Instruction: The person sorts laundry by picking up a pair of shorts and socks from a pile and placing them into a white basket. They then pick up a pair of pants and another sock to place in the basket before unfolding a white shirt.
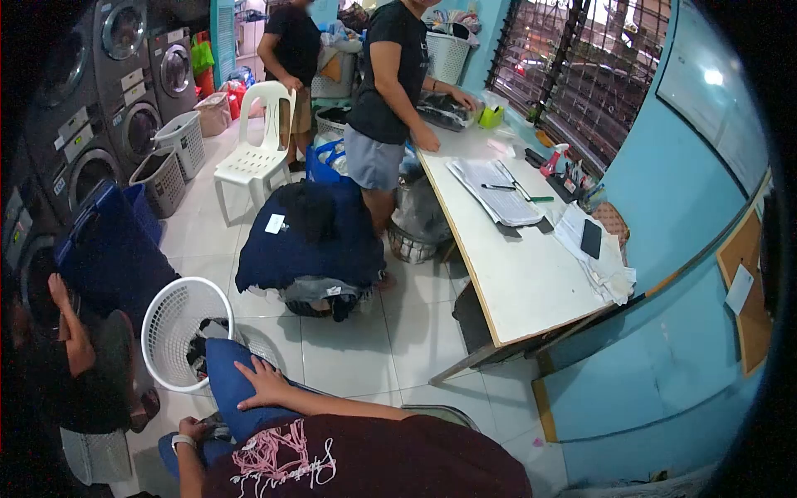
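Note:
My right hand [266, 387] lies flat with fingers spread on my knee in blue jeans [228, 373], holding nothing. At the lower left, my left hand [193, 428], with a pale watch [183, 441] on the wrist, has curled fingers. They are closed at a small piece of dark grey cloth [217, 432], partly hidden beside my leg. Just beyond my knee stands a white perforated laundry basket [158, 328] with a few dark clothes [202, 344] inside. Ahead of it sits a large heap of dark navy clothes [320, 228] with a white tag on it.
A white table [515, 274] with papers [494, 191] and a phone [591, 239] runs along the right. One person [390, 91] stands at it, another [290, 50] behind, and a third [75, 349] sits left. Washers [91, 158], baskets [159, 178] and a plastic chair [261, 153] stand farther back.

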The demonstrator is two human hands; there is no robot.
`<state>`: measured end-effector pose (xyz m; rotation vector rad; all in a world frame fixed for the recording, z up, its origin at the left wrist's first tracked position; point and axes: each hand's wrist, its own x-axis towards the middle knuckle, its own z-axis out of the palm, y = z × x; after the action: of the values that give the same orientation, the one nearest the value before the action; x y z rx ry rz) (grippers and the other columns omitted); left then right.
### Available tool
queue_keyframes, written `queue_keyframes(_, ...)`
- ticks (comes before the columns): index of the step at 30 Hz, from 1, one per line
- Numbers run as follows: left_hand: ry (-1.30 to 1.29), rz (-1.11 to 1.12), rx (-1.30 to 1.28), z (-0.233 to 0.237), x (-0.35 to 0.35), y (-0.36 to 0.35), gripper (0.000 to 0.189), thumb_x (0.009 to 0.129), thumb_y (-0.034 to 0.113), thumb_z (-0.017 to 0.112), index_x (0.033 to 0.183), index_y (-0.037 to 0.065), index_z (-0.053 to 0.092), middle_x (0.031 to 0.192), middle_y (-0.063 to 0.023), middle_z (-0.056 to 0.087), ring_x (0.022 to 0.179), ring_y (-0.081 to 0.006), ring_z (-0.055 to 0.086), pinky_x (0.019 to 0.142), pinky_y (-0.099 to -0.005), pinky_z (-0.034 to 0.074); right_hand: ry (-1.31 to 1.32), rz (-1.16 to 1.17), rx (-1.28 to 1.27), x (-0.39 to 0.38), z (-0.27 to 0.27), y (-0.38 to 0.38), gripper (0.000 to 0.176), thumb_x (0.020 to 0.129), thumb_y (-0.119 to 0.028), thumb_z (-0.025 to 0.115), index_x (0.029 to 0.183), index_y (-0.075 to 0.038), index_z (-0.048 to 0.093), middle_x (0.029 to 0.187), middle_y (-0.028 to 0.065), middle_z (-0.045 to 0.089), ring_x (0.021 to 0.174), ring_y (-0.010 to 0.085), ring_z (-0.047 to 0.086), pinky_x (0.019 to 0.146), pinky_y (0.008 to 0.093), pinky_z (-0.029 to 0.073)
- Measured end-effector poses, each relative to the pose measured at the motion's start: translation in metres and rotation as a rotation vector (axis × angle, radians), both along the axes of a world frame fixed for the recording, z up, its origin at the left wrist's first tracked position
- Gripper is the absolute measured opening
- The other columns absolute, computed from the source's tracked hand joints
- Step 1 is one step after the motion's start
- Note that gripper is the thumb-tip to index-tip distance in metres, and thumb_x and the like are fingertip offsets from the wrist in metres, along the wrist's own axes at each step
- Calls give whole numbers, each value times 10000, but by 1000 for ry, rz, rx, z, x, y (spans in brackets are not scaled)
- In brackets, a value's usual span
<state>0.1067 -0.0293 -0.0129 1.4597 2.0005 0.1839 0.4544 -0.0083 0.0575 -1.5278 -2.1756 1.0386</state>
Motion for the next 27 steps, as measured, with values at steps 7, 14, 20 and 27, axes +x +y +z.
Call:
queue_keyframes(7, -91, 42, 71, -1, -5, -5, 167, 623, 45, 711, 718, 3, 581, 651, -55, 593, 579, -141, 536, 526, -299, 454, -2, -16, 3, 0, 3, -2, 1108, 541, -680, 672, 1419, -292, 117, 1424, 266, 137, 1279, 465, 211, 956, 651, 233)
queue_keyframes(14, -80, 30, 36, 4, -4, -6, 161, 629, 48, 690, 714, 15, 558, 639, -46, 565, 553, -146, 526, 501, -295, 445, -15, -18, -8, 1, 10, -2, 1106, 537, -689, 668, 1417, -297, 125, 1425, 263, 139, 1284, 455, 209, 967, 636, 232)
queue_keyframes(20, -108, 62, 0, 12, 4, -6, 174, 633, 48, 689, 720, 17, 541, 635, -41, 550, 543, -148, 520, 486, -296, 439, 0, -19, -23, 2, 11, -2, 1099, 540, -675, 678, 1417, -293, 136, 1428, 259, 136, 1287, 452, 208, 973, 629, 231)
queue_keyframes(27, -47, 38, -12, 10, 3, -5, 180, 633, 59, 685, 720, 18, 533, 631, -40, 544, 555, -147, 513, 506, -295, 431, 7, -23, -19, 1, 9, -2, 1086, 552, -655, 685, 1416, -280, 144, 1427, 258, 134, 1289, 457, 195, 978, 631, 219)
